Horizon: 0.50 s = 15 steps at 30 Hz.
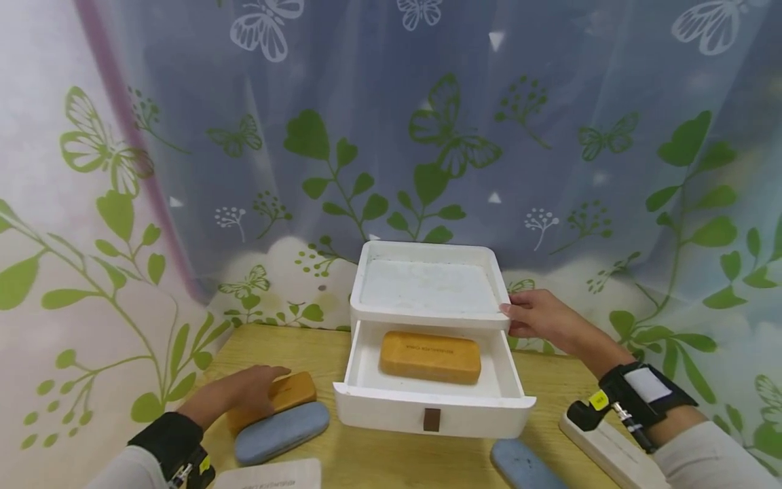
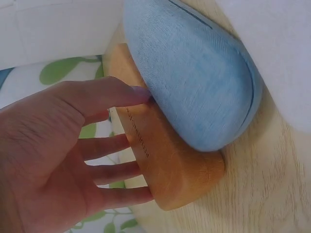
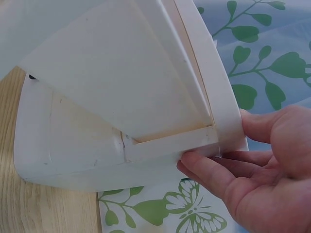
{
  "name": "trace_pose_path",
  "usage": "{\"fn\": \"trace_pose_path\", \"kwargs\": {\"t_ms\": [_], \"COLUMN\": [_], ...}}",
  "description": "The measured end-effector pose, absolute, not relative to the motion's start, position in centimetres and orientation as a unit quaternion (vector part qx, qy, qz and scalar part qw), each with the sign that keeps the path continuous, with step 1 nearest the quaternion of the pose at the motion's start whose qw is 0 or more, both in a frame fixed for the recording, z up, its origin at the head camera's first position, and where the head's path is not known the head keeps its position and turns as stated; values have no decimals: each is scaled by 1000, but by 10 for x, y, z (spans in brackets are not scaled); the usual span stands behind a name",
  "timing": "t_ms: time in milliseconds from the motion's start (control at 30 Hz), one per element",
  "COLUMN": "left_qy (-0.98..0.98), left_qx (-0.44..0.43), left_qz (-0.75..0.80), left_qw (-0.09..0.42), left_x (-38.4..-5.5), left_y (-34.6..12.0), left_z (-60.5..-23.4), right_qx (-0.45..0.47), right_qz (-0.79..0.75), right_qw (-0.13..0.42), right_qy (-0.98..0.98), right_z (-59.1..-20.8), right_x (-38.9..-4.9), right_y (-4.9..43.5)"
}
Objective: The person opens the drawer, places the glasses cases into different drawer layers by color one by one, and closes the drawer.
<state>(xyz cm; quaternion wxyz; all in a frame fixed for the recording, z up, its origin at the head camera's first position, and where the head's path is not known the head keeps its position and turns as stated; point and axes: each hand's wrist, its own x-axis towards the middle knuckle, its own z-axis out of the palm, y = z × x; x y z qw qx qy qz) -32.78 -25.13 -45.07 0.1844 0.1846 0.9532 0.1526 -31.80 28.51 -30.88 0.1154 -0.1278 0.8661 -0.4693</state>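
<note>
1. The left hand is at an orange case on the wooden table, to the left of a white box.
2. From the head, the back of that hand hides most of its fingers. The left wrist view shows them: the thumb is on one long side and the fingers are at the other, so the hand pinches the case, with little gaps between the fingers.
3. That close view also shows small writing on the orange case. A blue case lies right beside it and covers part of it there; a dark line runs along the blue one.
4. The right hand pinches a corner of the white box. The right wrist view shows this best: thumb at the edge, fingertips underneath, and the box's side too.
5. Only the head view looks into the open drawer. Another orange case lies inside, and a brown tab is on the front.
6. The head view also shows a white case near the left blue one, and a second blue case and a long white case on the right.
</note>
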Motion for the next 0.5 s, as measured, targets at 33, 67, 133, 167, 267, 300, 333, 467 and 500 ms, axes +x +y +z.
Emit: {"fn": "trace_pose_path", "kwargs": {"t_ms": [33, 67, 133, 167, 267, 300, 333, 467, 500], "left_qy": [954, 955, 954, 954, 952, 950, 949, 947, 948], "left_qx": [184, 183, 181, 179, 180, 183, 185, 212, 213], "left_qz": [150, 148, 151, 152, 158, 161, 163, 151, 148], "left_qw": [183, 181, 185, 187, 192, 195, 197, 189, 187], "left_x": [-328, -329, -330, -331, -331, -332, -332, -342, -343], "left_y": [-252, -253, -254, -255, -257, -258, -259, -265, -264], "left_z": [-452, -453, -456, -457, -462, -464, -467, -478, -478], "right_qx": [-125, -124, -125, -126, -134, -136, -136, -119, -115], "right_qz": [-471, -471, -470, -470, -474, -474, -473, -470, -469], "right_qw": [115, 113, 110, 109, 111, 112, 113, 113, 112], "right_qy": [865, 866, 867, 867, 863, 863, 863, 867, 868], "right_z": [-309, -310, -310, -311, -312, -312, -312, -311, -311], "right_x": [-318, -318, -319, -319, -320, -320, -321, -320, -320], "right_y": [285, 285, 286, 286, 287, 287, 287, 285, 285]}}
